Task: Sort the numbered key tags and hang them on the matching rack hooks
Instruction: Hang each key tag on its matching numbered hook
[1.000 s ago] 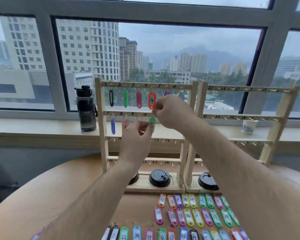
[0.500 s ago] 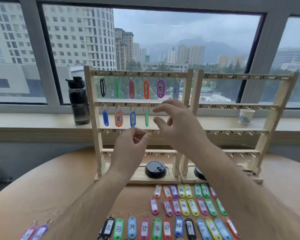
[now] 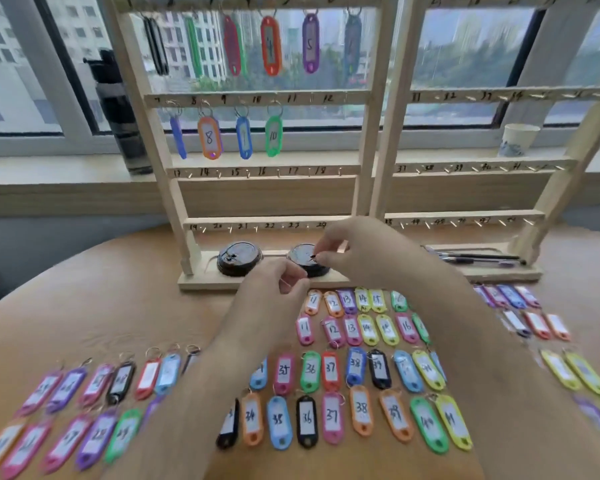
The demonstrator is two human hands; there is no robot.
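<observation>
Two wooden racks stand side by side, the left rack and the right rack, with numbered hooks. Tags 1 to 6 hang on the top rail. Tags 7 to 10 hang on the second rail, the green tag 10 last. Many coloured numbered tags lie in rows on the table. My left hand hovers with curled fingers just left of the orange tag 11, holding nothing I can see. My right hand hovers above the rack base, fingers loosely bent and empty.
Two black lids, one and another, sit on the left rack's base. Pens lie on the right base. A dark bottle and a paper cup stand on the sill. The round wooden table holds the tags.
Both hands let go of the green tag 10, now hanging on its hook, and dropped from the second rail to the rack base. My view tilted down and moved closer.
</observation>
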